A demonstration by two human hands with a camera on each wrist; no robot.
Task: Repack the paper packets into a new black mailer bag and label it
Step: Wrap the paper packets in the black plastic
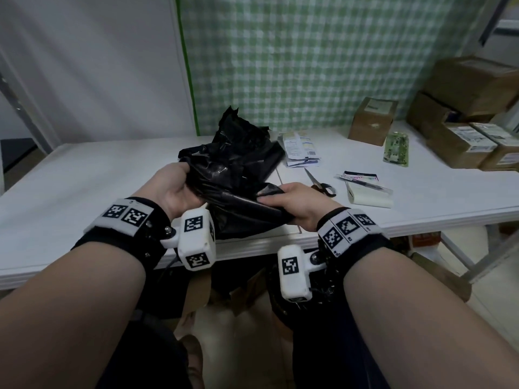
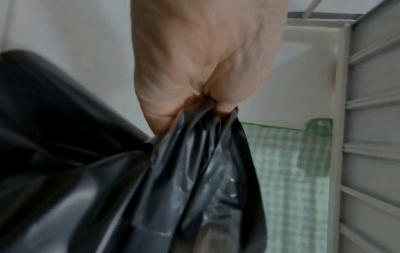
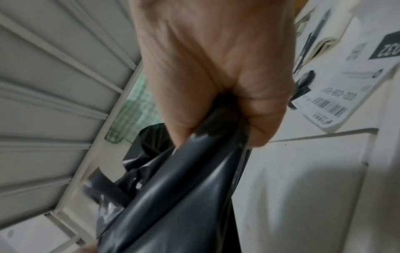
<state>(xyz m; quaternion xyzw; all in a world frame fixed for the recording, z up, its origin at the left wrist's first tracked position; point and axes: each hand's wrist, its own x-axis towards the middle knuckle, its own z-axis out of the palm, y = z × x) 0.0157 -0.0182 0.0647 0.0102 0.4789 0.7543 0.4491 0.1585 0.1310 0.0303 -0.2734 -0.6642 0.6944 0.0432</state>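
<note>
A crumpled black mailer bag (image 1: 233, 169) lies bunched on the white table (image 1: 84, 175) in front of me. My left hand (image 1: 174, 189) grips its left side, with the black plastic (image 2: 194, 162) squeezed in the fist (image 2: 201, 68). My right hand (image 1: 289, 203) grips the bag's near right edge, the film (image 3: 184, 188) gathered in the curled fingers (image 3: 216, 77). Several paper packets (image 1: 300, 148) lie in a loose pile just right of the bag. A printed shipping label (image 3: 346, 82) lies on the table in the right wrist view.
Scissors (image 1: 320, 183), a pen (image 1: 365, 182) and a pale notepad (image 1: 368, 197) lie right of my hands. A green clear packet (image 1: 396, 148) and brown cardboard boxes (image 1: 460, 136) stand at the back right. A green checked curtain (image 1: 309, 66) hangs behind the table.
</note>
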